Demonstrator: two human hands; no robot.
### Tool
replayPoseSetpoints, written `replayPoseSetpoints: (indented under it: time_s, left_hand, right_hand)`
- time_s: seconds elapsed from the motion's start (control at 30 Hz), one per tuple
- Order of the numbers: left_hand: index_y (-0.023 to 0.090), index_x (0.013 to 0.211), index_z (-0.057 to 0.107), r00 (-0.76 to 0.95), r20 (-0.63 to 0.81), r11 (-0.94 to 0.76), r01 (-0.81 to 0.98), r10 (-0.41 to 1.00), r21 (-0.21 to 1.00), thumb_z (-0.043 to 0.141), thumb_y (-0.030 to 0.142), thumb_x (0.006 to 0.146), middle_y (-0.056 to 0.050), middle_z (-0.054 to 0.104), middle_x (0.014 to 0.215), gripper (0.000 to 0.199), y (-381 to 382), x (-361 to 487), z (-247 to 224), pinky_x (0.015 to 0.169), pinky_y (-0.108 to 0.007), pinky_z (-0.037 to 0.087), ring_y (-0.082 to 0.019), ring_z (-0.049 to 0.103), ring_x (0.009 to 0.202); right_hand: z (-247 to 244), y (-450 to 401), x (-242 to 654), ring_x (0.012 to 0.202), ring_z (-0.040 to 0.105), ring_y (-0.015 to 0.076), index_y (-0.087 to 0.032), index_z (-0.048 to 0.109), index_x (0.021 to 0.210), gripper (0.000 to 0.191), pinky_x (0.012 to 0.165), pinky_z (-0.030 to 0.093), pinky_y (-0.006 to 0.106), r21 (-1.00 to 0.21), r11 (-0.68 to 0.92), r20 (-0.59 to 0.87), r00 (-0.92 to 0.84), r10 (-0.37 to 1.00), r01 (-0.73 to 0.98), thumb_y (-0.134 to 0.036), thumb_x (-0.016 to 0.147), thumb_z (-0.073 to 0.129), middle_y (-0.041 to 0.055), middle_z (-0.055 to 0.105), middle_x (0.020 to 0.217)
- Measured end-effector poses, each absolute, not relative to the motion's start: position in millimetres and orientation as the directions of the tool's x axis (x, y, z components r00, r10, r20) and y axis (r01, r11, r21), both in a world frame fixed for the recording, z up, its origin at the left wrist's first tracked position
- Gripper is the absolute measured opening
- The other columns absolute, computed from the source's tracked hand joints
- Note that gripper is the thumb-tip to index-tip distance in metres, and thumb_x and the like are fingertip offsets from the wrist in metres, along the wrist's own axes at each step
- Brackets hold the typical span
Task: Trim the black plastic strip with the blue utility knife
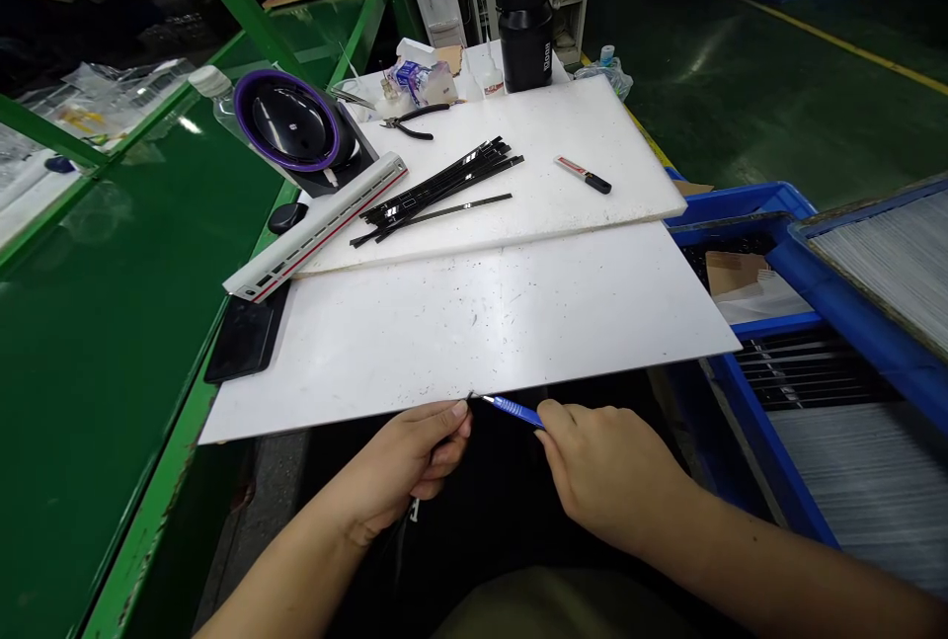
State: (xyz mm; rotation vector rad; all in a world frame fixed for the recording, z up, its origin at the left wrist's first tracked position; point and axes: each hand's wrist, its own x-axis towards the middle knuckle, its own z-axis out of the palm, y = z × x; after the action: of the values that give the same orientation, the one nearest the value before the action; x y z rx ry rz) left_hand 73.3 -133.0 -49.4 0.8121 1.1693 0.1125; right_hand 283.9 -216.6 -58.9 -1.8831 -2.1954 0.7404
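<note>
My right hand (618, 466) is closed around the blue handle of a craft knife (518, 411). The knife's metal tip points left, at the front edge of the white board (489, 313). In my left hand (430, 446), thumb and fingers pinch a thin black strip (471, 396), mostly hidden by the fingers. Its end sticks out at the knife tip; whether the blade touches it is too small to tell. Several similar black strips (436, 190) lie in a loose pile on a white foam slab (578, 140) beyond, with one strip (466, 207) apart in front.
On the slab lie a marker (583, 175) and cutting pliers (415, 120). A black bottle (525, 37) stands behind. At left are a purple-rimmed fan (292, 120), a long white light-like bar (318, 224) and a phone (248, 338). Blue crates (777, 481) flank the right side.
</note>
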Motion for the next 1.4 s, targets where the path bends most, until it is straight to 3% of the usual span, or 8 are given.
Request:
replayPoseSetpoints:
  time_s: [0.63, 0.83, 0.93, 1.23, 1.4]
  left_hand:
    - [0.016, 0.078, 0.051, 0.352, -0.785, 0.778, 0.202, 0.509, 0.595, 0.055, 0.043, 0.089, 0.006, 0.033, 0.057, 0.029, -141, 81, -51, 0.041, -0.017, 0.009, -0.004, 0.017, 0.047]
    - [0.016, 0.078, 0.051, 0.36, -0.79, 0.788, 0.193, 0.497, 0.584, 0.056, 0.043, 0.089, 0.006, 0.033, 0.057, 0.029, -141, 81, -51, 0.04, -0.016, 0.01, -0.004, 0.017, 0.047]
    - [0.016, 0.078, 0.051, 0.4, -0.789, 0.813, 0.159, 0.466, 0.56, 0.057, 0.043, 0.088, 0.006, 0.033, 0.057, 0.029, -138, 78, -53, 0.04, -0.015, 0.009, -0.004, 0.017, 0.047]
    - [0.016, 0.087, 0.064, 0.415, -0.793, 0.831, 0.139, 0.445, 0.539, 0.062, 0.042, 0.085, 0.003, 0.044, 0.062, 0.026, -141, 75, -48, 0.04, -0.015, 0.012, -0.003, 0.024, 0.045]
    - [0.013, 0.094, 0.069, 0.33, -0.792, 0.793, 0.168, 0.514, 0.585, 0.064, 0.042, 0.084, 0.001, 0.047, 0.071, 0.031, -144, 79, -45, 0.043, -0.015, 0.019, -0.003, 0.031, 0.051]
  right_hand:
    - [-54, -219, 279, 0.056, 0.059, 0.0185, -0.021, 0.055, 0.089, 0.021, 0.049, 0.031, 0.031, -0.558, -0.03, -0.266, -0.144, 0.953, 0.829, -0.021, 0.098, 0.036, -0.0004, 0.064, 0.072]
    - [-62, -227, 271, 0.052, 0.059, 0.0192, -0.02, 0.055, 0.093, 0.015, 0.045, 0.023, 0.03, -0.383, 0.071, -0.174, -0.147, 0.974, 0.921, -0.015, 0.096, 0.041, 0.0009, 0.062, 0.07]
    - [-65, -229, 270, 0.054, 0.059, 0.0188, -0.019, 0.055, 0.097, 0.013, 0.046, 0.023, 0.029, -0.36, 0.086, -0.139, -0.144, 0.98, 0.929, -0.015, 0.096, 0.043, 0.0009, 0.061, 0.071]
    - [-47, -221, 288, 0.056, 0.058, 0.0183, -0.021, 0.056, 0.088, 0.021, 0.052, 0.033, 0.031, -0.576, -0.103, -0.24, -0.048, 0.97, 0.811, -0.022, 0.098, 0.038, 0.0003, 0.064, 0.071]
    - [-46, -219, 290, 0.062, 0.062, 0.019, -0.019, 0.061, 0.097, 0.026, 0.056, 0.038, 0.031, -0.568, -0.097, -0.254, -0.062, 0.965, 0.817, -0.022, 0.098, 0.035, 0.0022, 0.066, 0.076]
